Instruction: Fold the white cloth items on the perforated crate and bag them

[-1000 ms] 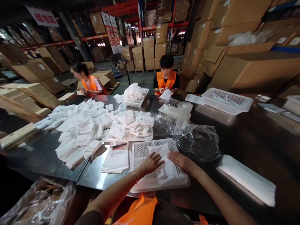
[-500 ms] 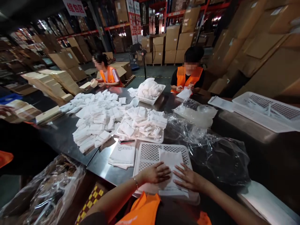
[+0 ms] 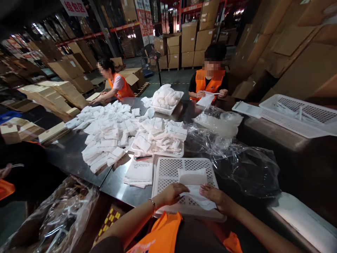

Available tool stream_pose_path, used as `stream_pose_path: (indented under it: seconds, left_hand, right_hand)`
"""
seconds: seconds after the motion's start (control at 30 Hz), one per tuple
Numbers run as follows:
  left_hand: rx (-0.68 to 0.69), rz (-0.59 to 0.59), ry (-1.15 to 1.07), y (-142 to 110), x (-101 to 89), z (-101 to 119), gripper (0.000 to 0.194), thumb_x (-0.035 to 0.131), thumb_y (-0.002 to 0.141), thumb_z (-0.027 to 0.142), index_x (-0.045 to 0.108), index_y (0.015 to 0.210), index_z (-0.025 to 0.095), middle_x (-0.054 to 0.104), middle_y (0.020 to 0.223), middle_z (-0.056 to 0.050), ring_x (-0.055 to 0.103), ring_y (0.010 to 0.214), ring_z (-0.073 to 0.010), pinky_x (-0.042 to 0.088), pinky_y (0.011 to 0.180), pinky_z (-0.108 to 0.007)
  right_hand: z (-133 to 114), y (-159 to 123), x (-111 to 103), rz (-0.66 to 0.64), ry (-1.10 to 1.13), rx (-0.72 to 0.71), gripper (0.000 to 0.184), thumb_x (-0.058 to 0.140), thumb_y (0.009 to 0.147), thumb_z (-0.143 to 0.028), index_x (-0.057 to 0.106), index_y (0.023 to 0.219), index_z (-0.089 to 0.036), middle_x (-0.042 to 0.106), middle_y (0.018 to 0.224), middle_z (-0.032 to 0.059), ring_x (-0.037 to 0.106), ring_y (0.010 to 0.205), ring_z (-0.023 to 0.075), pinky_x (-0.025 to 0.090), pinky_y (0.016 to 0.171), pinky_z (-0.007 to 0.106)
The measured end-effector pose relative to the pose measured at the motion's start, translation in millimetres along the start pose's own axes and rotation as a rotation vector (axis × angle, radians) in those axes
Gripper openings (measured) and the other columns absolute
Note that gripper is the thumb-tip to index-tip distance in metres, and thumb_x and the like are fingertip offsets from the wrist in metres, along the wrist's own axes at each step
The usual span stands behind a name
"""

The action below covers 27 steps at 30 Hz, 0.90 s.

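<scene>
White and soft-looking, the packet (image 3: 193, 177) lay on the latticed plastic basket (image 3: 168, 172), between the two hands. The left hand (image 3: 172, 194) had its fingers curled at the packet's left side, and the right hand (image 3: 214, 197) rested its fingers on the right side; whether either one pinched it, I cannot tell. Half a second earlier the packet lay flatter under spread fingers; now its lower part was creased and bunched, and the fingers had drawn in.

Left of the basket, a printed flat stack (image 3: 139, 172) sat on the shiny metal table (image 3: 118, 188), a dark and red tool (image 3: 143, 157) on its top edge. Beyond were a tray (image 3: 180, 151) and a rumpled heap of small white pouches (image 3: 105, 130). Clear, crinkled plastic film (image 3: 247, 165) spread to the right. Across the table, a person in an orange vest (image 3: 207, 82) now held a white sheet (image 3: 206, 98) and a thin stick (image 3: 216, 93).
</scene>
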<state>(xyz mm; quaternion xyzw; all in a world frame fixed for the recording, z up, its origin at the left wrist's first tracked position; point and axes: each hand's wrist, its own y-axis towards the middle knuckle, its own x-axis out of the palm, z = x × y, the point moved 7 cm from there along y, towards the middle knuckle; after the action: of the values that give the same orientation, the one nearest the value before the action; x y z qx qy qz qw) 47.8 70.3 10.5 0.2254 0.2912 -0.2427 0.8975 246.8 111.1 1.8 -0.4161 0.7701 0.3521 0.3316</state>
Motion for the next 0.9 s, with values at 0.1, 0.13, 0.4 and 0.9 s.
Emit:
stream_pose_path:
  seconds: [0.1, 0.13, 0.4, 0.9]
  left_hand:
    - [-0.297, 0.251, -0.243, -6, -6.9, -16, 0.047, 0.034, 0.098, 0.047, 0.07, 0.103, 0.017, 0.073, 0.097, -0.01, 0.068, 0.089, -0.0211, 0.052, 0.081, -0.032]
    - [-0.354, 0.323, -0.284, -7, -7.2, -20, 0.053, 0.033, 0.096, 0.054, 0.071, 0.093, 0.016, 0.073, 0.089, -0.009, 0.067, 0.082, -0.0209, 0.051, 0.075, -0.031]
    - [-0.604, 0.779, -0.255, 1, -5.9, -29, 0.064, 0.024, 0.093, 0.067, 0.052, 0.063, 0.019, 0.058, 0.059, -0.004, 0.053, 0.057, -0.0168, 0.04, 0.057, -0.029]
    - [-0.735, 0.7, 0.143, 5, -11.5, -47, 0.055, 0.016, 0.097, 0.056, 0.051, 0.072, 0.021, 0.063, 0.069, -0.009, 0.057, 0.063, -0.022, 0.039, 0.059, -0.032]
  right_hand:
    - [17, -4, -7, 0.189, 0.153, 0.313, 0.044, 0.044, 0.091, -0.051, 0.071, 0.11, -0.022, 0.069, 0.113, 0.0112, 0.063, 0.111, 0.025, 0.05, 0.098, 0.042]
    - [21, -5, -9, 0.25, 0.166, 0.397, 0.05, 0.042, 0.09, -0.057, 0.074, 0.102, -0.022, 0.072, 0.105, 0.0107, 0.067, 0.102, 0.0249, 0.055, 0.09, 0.039]
    - [23, 3, -18, 0.672, -0.115, 0.75, 0.069, 0.022, 0.092, -0.065, 0.065, 0.068, -0.018, 0.067, 0.061, 0.0102, 0.064, 0.057, 0.0211, 0.05, 0.054, 0.03]
    - [16, 16, -17, 0.72, -0.619, 0.69, 0.06, 0.028, 0.097, -0.048, 0.065, 0.058, -0.02, 0.057, 0.044, 0.0069, 0.055, 0.039, 0.0167, 0.032, 0.042, 0.028]
